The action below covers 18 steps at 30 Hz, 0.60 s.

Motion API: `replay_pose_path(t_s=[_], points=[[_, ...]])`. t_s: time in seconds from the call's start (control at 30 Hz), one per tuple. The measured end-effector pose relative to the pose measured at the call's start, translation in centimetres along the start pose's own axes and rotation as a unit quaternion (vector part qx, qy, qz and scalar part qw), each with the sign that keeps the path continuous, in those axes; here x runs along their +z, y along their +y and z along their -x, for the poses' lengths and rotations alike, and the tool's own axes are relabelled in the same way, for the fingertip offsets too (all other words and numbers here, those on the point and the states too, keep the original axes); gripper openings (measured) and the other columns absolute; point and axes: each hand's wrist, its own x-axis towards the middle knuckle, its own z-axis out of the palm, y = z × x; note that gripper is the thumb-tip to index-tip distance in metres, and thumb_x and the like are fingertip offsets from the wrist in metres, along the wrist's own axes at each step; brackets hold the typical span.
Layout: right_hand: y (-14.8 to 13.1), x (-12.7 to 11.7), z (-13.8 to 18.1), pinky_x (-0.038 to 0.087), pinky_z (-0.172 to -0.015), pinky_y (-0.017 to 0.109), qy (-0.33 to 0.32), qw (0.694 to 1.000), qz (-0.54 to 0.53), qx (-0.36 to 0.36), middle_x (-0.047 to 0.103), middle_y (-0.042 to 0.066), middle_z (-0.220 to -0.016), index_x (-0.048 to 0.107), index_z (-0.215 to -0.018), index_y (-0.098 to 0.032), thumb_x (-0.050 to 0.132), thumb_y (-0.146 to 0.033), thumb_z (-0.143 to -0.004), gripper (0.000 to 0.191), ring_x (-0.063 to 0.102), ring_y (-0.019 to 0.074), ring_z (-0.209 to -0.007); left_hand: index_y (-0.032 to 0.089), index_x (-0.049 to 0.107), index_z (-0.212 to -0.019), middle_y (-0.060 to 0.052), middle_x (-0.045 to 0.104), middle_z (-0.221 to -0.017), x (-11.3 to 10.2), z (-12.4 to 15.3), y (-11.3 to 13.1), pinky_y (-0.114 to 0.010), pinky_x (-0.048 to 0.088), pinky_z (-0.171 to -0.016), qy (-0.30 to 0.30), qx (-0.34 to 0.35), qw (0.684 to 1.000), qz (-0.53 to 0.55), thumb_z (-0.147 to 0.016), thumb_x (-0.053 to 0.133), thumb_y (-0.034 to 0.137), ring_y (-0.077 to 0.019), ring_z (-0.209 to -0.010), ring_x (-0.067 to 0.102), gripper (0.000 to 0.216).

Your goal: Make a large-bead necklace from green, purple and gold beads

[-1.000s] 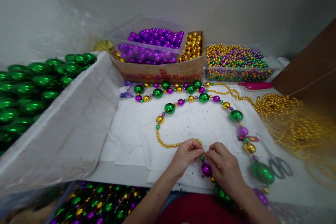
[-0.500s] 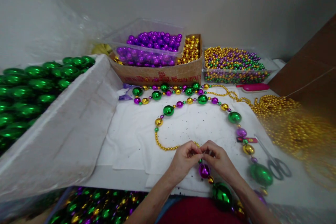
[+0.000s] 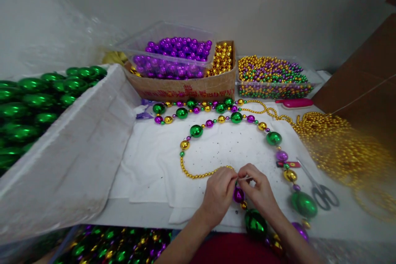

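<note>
A bead necklace (image 3: 236, 117) of green, purple and gold balls loops over the white cloth (image 3: 154, 161). Its thin gold bead strand (image 3: 198, 176) runs up to my left hand (image 3: 218, 194), whose fingers are closed on the necklace where the strand meets the larger beads. Close beside it, my right hand (image 3: 259, 189) pinches a pale string (image 3: 245, 178). Below my fingers hang a purple ball (image 3: 238, 195) and a big green ball (image 3: 255, 223). The exact joint between the fingertips is mostly hidden.
Scissors (image 3: 323, 194) and a red cutter-like tool (image 3: 292, 164) lie at right, near heaped gold bead strands (image 3: 346, 148). Behind stand a purple-bead tub (image 3: 173, 64), a cardboard box (image 3: 185, 88) and a mixed-bead tub (image 3: 275, 84). A foam box (image 3: 80, 140) holds green balls at left.
My left hand has turned so its back covers more of the joint. My right fingers have drawn slightly apart from the left, with the pale string between them. The view shifted slightly.
</note>
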Motion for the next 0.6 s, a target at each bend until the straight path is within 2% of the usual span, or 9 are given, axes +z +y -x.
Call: replay_pose_path(t_s=[0.27, 0.37, 0.47, 0.6], points=[[-1.3, 0.3, 0.5, 0.04, -0.062, 0.028, 0.029, 0.998, 0.052, -0.034, 0.054, 0.002, -0.076, 0.055, -0.072, -0.021, 0.053, -0.015, -0.082, 0.013, 0.051, 0.0175, -0.073, 0.02, 0.064, -0.086, -0.005, 0.065, -0.081, -0.1, -0.5, 0.2, -0.029, 0.042, -0.072, 0.055, -0.02, 0.998, 0.008, -0.084, 0.053, 0.017, -0.0183, -0.078, 0.059, 0.012], [-1.7, 0.6, 0.8, 0.04, -0.064, 0.028, 0.015, 0.997, 0.056, -0.042, 0.054, 0.003, -0.078, 0.055, -0.074, -0.021, 0.052, -0.016, -0.084, 0.012, 0.051, 0.0176, -0.076, 0.019, 0.065, -0.081, -0.003, 0.066, -0.077, -0.1, -0.6, 0.1, -0.027, 0.044, -0.068, 0.084, -0.049, 0.994, 0.042, -0.082, 0.057, 0.019, -0.0167, -0.074, 0.059, 0.008], [-1.7, 0.5, 0.7, 0.04, -0.064, 0.028, 0.001, 0.999, 0.031, -0.029, 0.055, 0.002, -0.076, 0.056, -0.073, -0.021, 0.053, -0.018, -0.085, 0.012, 0.052, 0.017, -0.075, 0.018, 0.066, -0.076, -0.001, 0.065, -0.071, 0.0, -0.7, -0.2, -0.025, 0.044, -0.063, 0.108, -0.083, 0.987, 0.088, -0.08, 0.061, 0.02, -0.0148, -0.068, 0.059, 0.007], [-1.6, -0.1, 0.4, 0.04, -0.062, 0.026, -0.019, 1.0, -0.018, 0.016, 0.056, 0.001, -0.076, 0.058, -0.073, -0.02, 0.055, -0.021, -0.085, 0.012, 0.054, 0.0159, -0.073, 0.016, 0.066, -0.073, -0.001, 0.064, -0.068, 0.0, -0.7, -0.4, -0.024, 0.044, -0.061, 0.107, -0.103, 0.982, 0.118, -0.079, 0.062, 0.02, -0.0136, -0.065, 0.058, 0.008]])
